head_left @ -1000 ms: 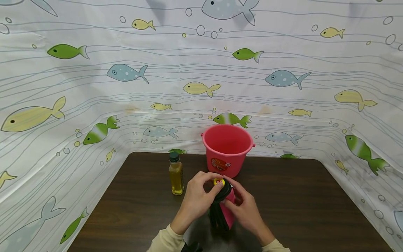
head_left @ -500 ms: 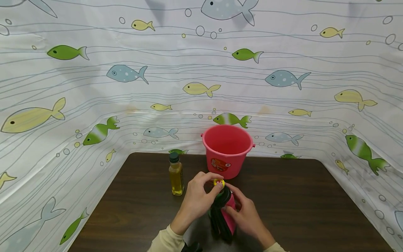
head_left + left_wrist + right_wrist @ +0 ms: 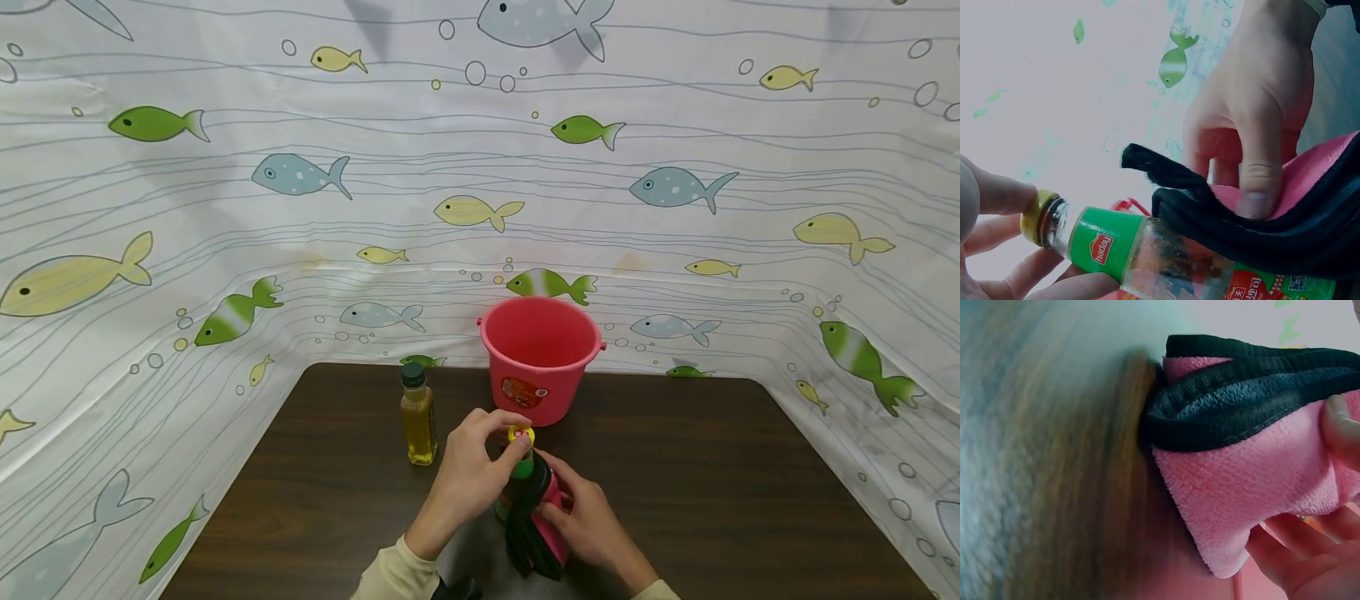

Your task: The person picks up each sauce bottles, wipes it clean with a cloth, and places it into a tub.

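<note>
A glass sauce bottle (image 3: pixel 1107 247) with a green neck label and yellow cap stands near the table's front. My left hand (image 3: pixel 476 471) pinches its yellow cap (image 3: pixel 521 435) between thumb and fingers. A folded pink cloth (image 3: pixel 1241 481) with black edging lies against the bottle's side. My right hand (image 3: pixel 588 512) grips this cloth, its thumb on the outer face in the left wrist view. The black edging (image 3: pixel 1260 240) runs along the bottle and covers part of its body. In the head view the cloth and hands hide most of the bottle.
A pink bucket (image 3: pixel 536 379) stands at the back of the dark wooden table (image 3: pixel 675 467), just beyond the hands. Left of it is an oil bottle (image 3: pixel 418 421) with a dark green cap. A fish-patterned sheet (image 3: pixel 480 208) walls in the back and sides.
My right hand has moved down and slightly right with the cloth, off the bottle's neck, so the green neck label now shows. My left hand stays at the cap.
</note>
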Tool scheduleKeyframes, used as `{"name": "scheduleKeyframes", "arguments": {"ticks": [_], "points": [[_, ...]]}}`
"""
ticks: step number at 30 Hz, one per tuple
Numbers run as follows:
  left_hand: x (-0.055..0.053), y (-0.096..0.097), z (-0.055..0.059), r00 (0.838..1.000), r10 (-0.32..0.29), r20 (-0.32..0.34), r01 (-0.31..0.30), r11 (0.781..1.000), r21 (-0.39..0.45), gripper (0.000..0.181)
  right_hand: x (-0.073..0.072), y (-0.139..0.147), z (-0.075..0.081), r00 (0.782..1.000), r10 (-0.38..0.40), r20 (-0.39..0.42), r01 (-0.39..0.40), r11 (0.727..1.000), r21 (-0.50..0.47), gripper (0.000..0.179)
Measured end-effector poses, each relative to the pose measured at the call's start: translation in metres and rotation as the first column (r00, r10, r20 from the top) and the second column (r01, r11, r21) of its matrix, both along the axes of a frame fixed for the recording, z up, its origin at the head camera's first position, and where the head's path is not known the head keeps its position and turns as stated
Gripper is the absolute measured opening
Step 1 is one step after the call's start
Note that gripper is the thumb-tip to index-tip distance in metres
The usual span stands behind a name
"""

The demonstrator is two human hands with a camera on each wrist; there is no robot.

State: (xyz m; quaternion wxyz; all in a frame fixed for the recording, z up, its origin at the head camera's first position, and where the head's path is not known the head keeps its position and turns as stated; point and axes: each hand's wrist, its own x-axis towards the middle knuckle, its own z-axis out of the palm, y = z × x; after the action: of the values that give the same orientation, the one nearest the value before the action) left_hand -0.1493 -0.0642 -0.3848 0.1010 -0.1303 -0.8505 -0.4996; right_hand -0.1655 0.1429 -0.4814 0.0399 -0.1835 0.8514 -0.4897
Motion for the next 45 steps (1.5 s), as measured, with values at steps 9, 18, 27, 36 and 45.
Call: {"name": "scheduleKeyframes", "arguments": {"ticks": [9,18,27,36,45], "points": [[0.000,0.000,0.000,1.000,0.007,-0.008,-0.007,1.000,-0.011,0.019,-0.002,0.003,-0.004,0.998,0.040,-0.046,-0.038,0.998,0.055,0.061],[0.000,0.000,0.000,1.000,0.002,-0.004,-0.002,1.000,-0.015,0.019,0.000,0.002,-0.003,1.000,0.014,-0.019,-0.014,1.000,0.010,0.059],[0.000,0.000,-0.001,1.000,0.002,-0.004,-0.002,1.000,-0.013,0.018,0.004,-0.003,-0.002,0.995,-0.092,-0.035,0.090,0.995,-0.045,0.053],[-0.001,0.000,-0.001,1.000,0.006,-0.003,-0.006,1.000,-0.015,0.018,0.011,-0.009,0.006,0.967,-0.231,-0.111,0.219,0.969,-0.111,0.047],[0.000,0.001,-0.001,1.000,0.006,-0.022,-0.006,1.000,-0.026,0.017,0.014,-0.011,0.023,0.923,-0.300,-0.239,0.265,0.950,-0.167,0.043]]}}
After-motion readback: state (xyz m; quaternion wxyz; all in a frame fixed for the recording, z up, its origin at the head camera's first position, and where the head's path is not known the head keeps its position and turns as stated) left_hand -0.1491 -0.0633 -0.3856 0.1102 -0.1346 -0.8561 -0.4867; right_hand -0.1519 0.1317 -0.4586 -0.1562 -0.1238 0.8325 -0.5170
